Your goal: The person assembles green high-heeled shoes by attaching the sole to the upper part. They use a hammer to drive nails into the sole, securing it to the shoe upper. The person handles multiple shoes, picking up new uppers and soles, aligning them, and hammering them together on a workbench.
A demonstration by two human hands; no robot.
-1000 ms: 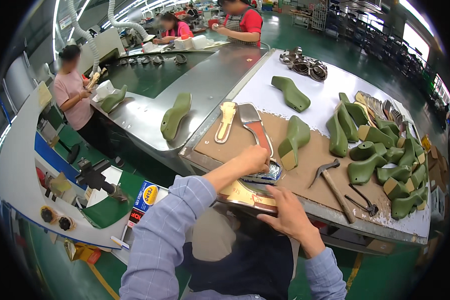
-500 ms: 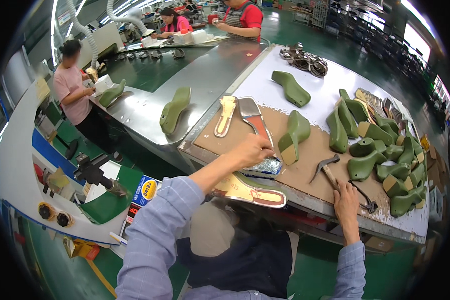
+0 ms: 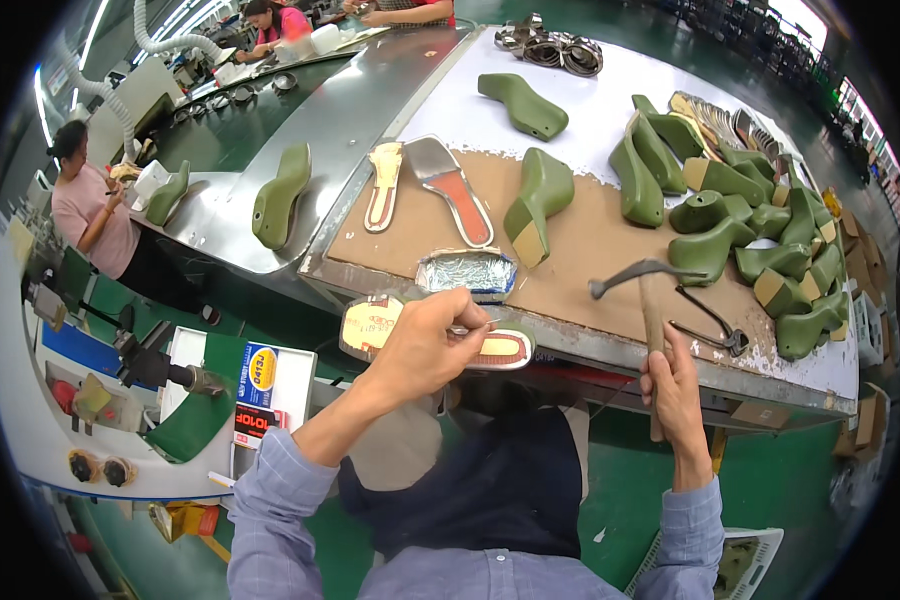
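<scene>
Lying sole-up, tan red-rimmed insole

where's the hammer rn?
Head view, right of centre: the hammer is gripped in the right hand, its head over the brown bench mat, beside the pincers.

The scene is brightly and evenly lit from overhead strip lights at the far left, and daylight is admitted through windows at the far right. Soft glare is thrown across the metal conveyor surface, while shadows are kept faint. Straight edges are bent strongly toward the dark circular rim, and far detail is softened.
</scene>
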